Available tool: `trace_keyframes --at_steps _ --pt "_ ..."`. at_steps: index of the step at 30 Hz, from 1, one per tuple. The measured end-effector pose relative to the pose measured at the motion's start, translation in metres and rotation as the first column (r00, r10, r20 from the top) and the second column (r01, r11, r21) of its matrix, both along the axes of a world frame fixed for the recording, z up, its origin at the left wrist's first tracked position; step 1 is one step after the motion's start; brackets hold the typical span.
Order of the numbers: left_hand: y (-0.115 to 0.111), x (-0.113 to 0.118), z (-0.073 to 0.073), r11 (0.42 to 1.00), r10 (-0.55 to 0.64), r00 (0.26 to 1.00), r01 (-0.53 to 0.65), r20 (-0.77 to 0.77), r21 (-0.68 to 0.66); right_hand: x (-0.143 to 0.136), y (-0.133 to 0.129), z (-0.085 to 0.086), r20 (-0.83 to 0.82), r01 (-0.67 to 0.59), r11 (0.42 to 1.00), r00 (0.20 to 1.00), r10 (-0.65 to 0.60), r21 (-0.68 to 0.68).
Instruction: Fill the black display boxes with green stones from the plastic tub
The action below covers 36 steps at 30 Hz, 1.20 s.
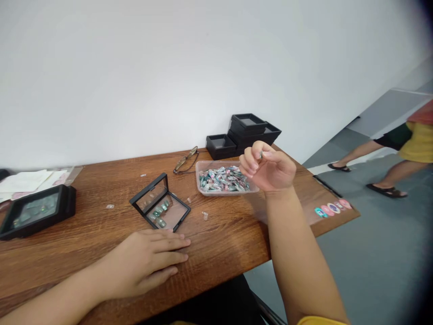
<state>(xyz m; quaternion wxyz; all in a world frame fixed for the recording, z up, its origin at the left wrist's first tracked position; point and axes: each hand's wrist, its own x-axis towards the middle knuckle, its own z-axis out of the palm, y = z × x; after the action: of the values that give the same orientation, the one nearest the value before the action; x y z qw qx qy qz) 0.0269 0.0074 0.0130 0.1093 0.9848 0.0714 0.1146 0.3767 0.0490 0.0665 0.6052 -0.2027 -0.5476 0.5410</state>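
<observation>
My left hand (152, 262) lies flat on the wooden table, fingers stretched out, close to the front edge of an open black display case (179, 203). Inside the case, several green press-on nails (161, 222) sit on the clear film. My right hand (267, 167) is raised, thumb and fingertips pinching a small greenish piece (260, 155) that looks like a press-on nail. Below and left of that hand stands a clear plastic tub (223, 193) heaped with press-on nails in teal, pink and silver.
Black cases (248, 124) are stacked by the wall, beside folded glasses (185, 160). Another black case (37, 210) and papers (29, 183) lie left. Small clear pieces (204, 215) dot the table. Round stickers (333, 208) mark the right corner. A person's legs (389, 176) show beyond.
</observation>
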Motion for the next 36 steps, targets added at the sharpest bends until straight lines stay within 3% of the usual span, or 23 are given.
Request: trace_keyframes --at_steps 15,36 --pt "0.0008 0.0002 0.0009 1.000 -0.001 1.000 0.001 0.002 0.008 -0.0010 0.0026 -0.0058 0.021 0.148 0.988 0.989 -0.149 0.042" --pt "0.0000 0.0010 0.0015 1.000 0.007 1.000 -0.007 -0.004 -0.026 -0.0050 0.0001 -0.0044 0.024 0.111 0.993 0.993 -0.112 0.031"
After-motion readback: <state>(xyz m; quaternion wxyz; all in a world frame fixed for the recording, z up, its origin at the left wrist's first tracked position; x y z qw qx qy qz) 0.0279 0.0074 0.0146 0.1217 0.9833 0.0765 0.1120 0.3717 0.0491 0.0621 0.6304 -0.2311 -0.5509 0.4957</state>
